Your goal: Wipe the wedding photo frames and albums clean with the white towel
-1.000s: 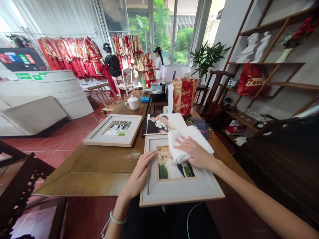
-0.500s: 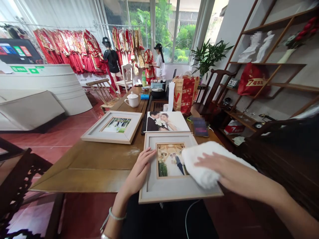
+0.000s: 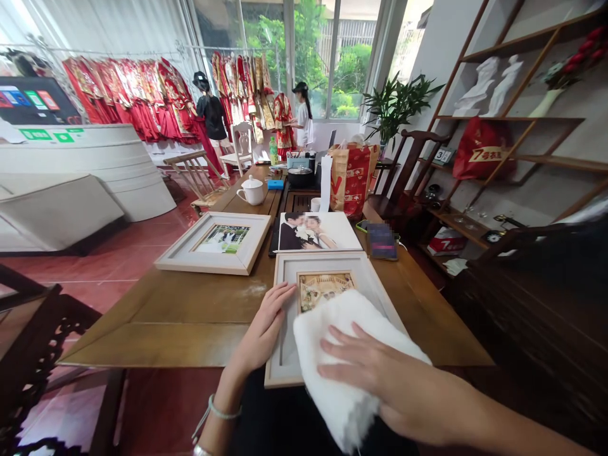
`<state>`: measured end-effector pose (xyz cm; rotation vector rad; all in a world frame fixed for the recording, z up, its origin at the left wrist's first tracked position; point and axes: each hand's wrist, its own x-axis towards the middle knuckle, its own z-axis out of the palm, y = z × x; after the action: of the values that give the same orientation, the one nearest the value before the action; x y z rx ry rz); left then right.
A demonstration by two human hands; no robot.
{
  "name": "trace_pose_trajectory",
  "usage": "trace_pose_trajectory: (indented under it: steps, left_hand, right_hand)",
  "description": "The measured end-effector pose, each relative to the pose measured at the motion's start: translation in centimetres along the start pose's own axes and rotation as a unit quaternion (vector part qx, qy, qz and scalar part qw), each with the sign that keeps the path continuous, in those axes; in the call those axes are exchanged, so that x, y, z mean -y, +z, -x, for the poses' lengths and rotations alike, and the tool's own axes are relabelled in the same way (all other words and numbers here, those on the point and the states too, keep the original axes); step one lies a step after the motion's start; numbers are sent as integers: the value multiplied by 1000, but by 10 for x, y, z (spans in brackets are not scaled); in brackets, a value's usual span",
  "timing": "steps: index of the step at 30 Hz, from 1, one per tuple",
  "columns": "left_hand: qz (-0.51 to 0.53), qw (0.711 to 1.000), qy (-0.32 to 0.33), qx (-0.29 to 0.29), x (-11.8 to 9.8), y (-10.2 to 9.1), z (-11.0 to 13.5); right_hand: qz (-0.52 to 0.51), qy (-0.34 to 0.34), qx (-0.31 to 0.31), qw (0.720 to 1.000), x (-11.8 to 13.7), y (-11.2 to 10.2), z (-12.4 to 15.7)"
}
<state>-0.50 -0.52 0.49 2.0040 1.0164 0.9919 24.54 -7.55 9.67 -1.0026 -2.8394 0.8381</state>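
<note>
A light-wood picture frame (image 3: 289, 351) lies in front of me, its near edge extending past the table edge over my lap. My left hand (image 3: 263, 326) rests on the frame's left side with its fingers stretched out. My right hand (image 3: 380, 373) holds a folded white towel (image 3: 344, 310) against the frame, fingers spread over the cloth; its thumb is hidden. The towel covers most of the framed photo (image 3: 327, 284) and hangs over the near edge. Touching the frame's far edge is a wedding photo panel (image 3: 342, 234).
Another picture frame (image 3: 259, 250) lies left on the wooden table (image 3: 190, 310). Beyond are a lidded white cup (image 3: 251, 191), a paper bag (image 3: 354, 183) and a phone (image 3: 382, 242) at right. Two people stand by red garments (image 3: 137, 95). A dark chair stands right.
My right hand has swept the towel left and toward me, over the photo and past the frame's near edge. My left hand has stayed in place.
</note>
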Motion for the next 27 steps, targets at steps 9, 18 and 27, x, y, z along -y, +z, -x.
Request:
trace_pose_trajectory:
  steps: [9, 18, 27]
  left_hand:
    - [3, 1000, -1, 0, -3, -2, 2]
    - [-4, 1000, 1, 6, 0, -2, 1]
    - [10, 1000, -1, -6, 1, 0, 0]
  right_hand:
    - [97, 179, -106, 973, -63, -13, 32]
    - [170, 169, -192, 952, -110, -18, -54]
    - [-33, -93, -7, 995, -37, 2, -8]
